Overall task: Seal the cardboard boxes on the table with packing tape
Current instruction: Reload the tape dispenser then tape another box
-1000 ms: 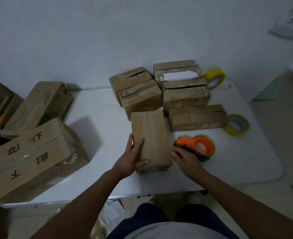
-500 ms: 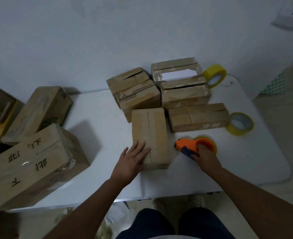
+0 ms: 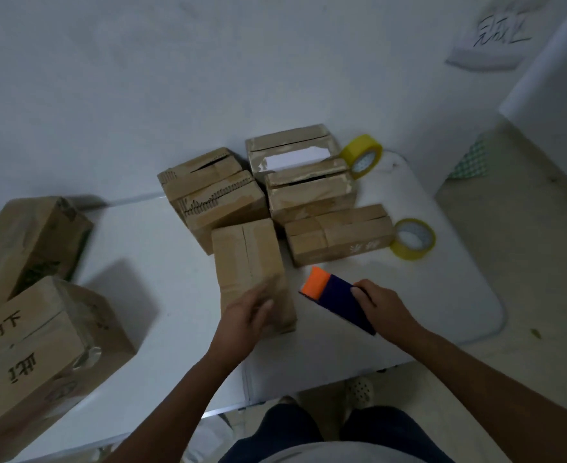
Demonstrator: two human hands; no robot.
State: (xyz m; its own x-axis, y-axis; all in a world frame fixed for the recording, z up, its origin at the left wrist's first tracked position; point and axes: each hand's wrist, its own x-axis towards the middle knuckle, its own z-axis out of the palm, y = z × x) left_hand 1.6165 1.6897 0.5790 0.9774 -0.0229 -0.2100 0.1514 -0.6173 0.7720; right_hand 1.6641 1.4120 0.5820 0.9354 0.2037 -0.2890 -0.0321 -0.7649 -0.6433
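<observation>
The person's right hand (image 3: pixel 380 307) grips an orange-and-dark-blue tape dispenser (image 3: pixel 337 299), fingers curled over its rear, and holds it just to the right of the nearest cardboard box (image 3: pixel 252 272), its orange nose pointing up and away. The left hand (image 3: pixel 243 317) lies on the near end of that box with thumb and fingers bent loosely over the top; the hand is blurred, so I cannot tell how firmly it holds. This box stands lengthwise on the white table (image 3: pixel 442 295), a seam running down its top. Behind it sit four more small boxes: one with a torn corrugated edge (image 3: pixel 215 195), two stacked back to back (image 3: pixel 308 192), and a low flat one (image 3: pixel 338 233). A yellow tape roll (image 3: pixel 412 238) lies beside the flat box; another roll (image 3: pixel 364 157) stands against the wall. Larger cartons (image 3: pixel 38 345) occupy the left end of the table.
</observation>
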